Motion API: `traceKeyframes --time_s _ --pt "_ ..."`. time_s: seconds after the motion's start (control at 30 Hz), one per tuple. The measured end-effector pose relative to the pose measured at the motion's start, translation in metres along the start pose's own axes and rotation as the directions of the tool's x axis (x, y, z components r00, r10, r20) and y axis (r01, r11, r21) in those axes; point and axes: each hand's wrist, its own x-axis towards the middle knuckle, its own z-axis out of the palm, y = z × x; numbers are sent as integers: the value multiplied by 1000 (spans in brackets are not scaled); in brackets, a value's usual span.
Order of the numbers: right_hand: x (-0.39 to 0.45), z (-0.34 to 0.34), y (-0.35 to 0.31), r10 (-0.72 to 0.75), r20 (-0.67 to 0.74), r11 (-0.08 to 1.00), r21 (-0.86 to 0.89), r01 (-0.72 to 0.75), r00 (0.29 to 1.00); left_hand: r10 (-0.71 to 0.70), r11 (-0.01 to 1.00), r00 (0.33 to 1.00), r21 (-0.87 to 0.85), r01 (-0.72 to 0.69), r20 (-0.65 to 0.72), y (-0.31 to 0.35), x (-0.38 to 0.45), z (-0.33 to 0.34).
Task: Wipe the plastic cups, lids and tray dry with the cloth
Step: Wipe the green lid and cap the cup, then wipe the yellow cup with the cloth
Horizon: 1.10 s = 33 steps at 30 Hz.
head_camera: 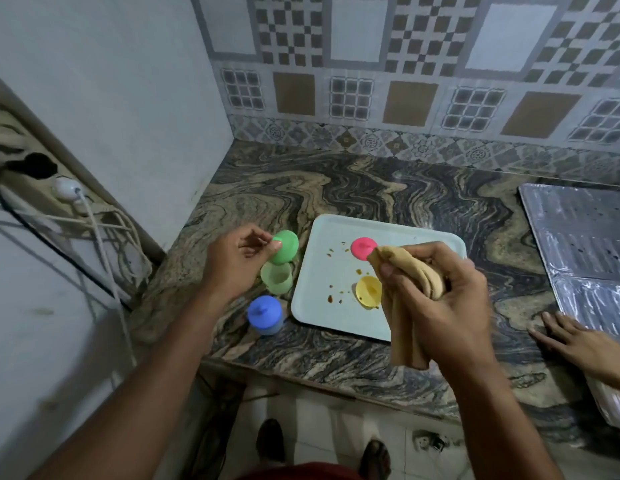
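Note:
My left hand (241, 252) pinches a green lid (286, 245) just above an open green cup (276, 277) that stands on the counter left of the tray. My right hand (436, 292) grips a bunched tan cloth (405, 282) over the pale tray (319, 306). On the tray lie a pink lid (362, 248) and a yellow lid (368, 291), both partly hidden by the cloth, among small brown spots. A blue cup with its blue lid on (265, 315) stands at the tray's near-left corner.
Another person's hand (571, 339) rests on the marble counter (371, 188) at the right, beside a foil-covered sheet (585, 244). A white wall (128, 116) closes the left side, with plugs and cables (69, 202) hanging there. Tiled wall behind.

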Motion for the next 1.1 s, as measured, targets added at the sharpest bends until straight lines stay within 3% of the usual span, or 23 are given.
traceKeyframes --time_s 0.1,0.3,0.93,1.1 --pt "3 3 17 33 -23 999 15 -33 999 -21 973 1000 230 16 18 -36 17 4" --pt "0 16 21 136 18 982 130 -137 991 15 920 997 389 -41 70 -62 22 17" --pt "5 4 38 109 -5 989 98 -108 994 37 900 992 428 -86 121 -67 8 22" --pt "9 -12 38 77 -66 996 45 -75 995 34 888 992 451 -85 121 -68 8 23"
